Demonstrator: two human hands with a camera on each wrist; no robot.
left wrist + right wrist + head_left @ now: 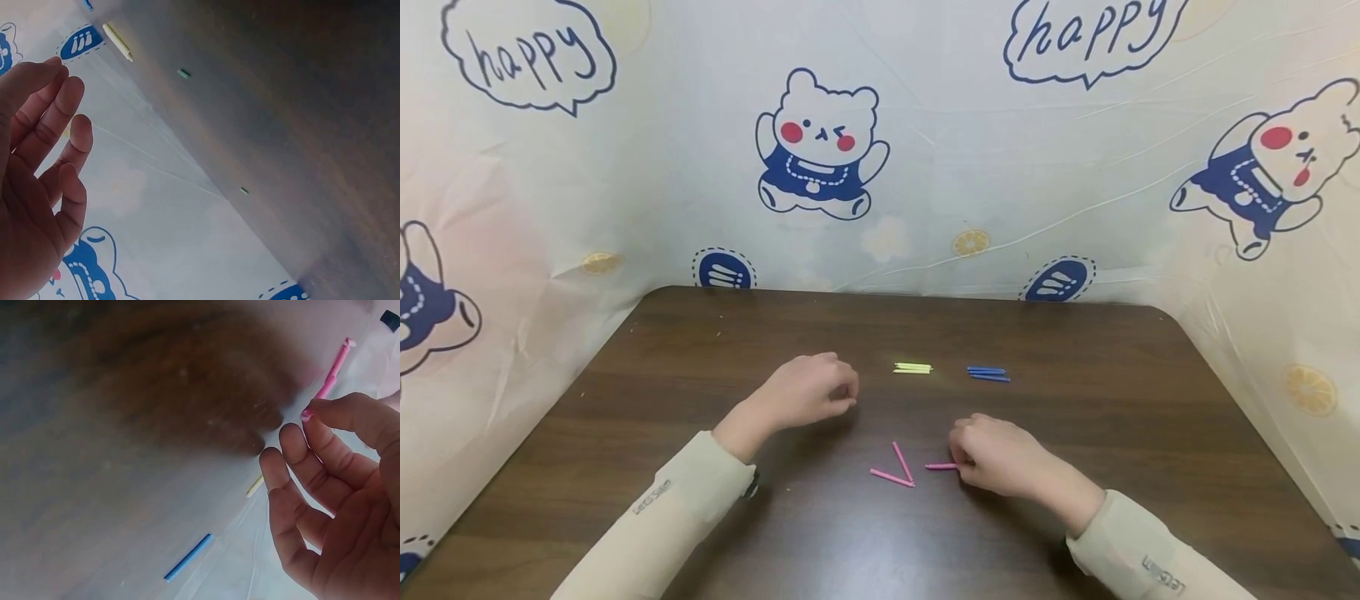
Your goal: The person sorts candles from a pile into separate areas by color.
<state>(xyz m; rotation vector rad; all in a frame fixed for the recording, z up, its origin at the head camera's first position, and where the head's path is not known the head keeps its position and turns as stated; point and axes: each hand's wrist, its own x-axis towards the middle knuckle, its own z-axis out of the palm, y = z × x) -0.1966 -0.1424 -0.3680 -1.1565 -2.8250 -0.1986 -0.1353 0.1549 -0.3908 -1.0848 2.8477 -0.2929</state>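
Observation:
Between thumb and index finger, my right hand (1000, 454) pinches one end of a thin pink stick (942, 467) low over the table. Just left of it two more pink sticks lie in a V, the steeper stick (901, 459) and the flatter stick (891, 477) meeting at their right ends. My left hand (801, 387) hovers over the table, up and left of the V, with loosely bent fingers; its palm (28, 206) and fingers hold nothing in the left wrist view.
Farther back lie a small row of yellow sticks (913, 368) and, to its right, several blue sticks (987, 372). The brown table (700, 333) ends at a printed cloth (925, 167) behind. Small green bits (183, 73) show in the left wrist view.

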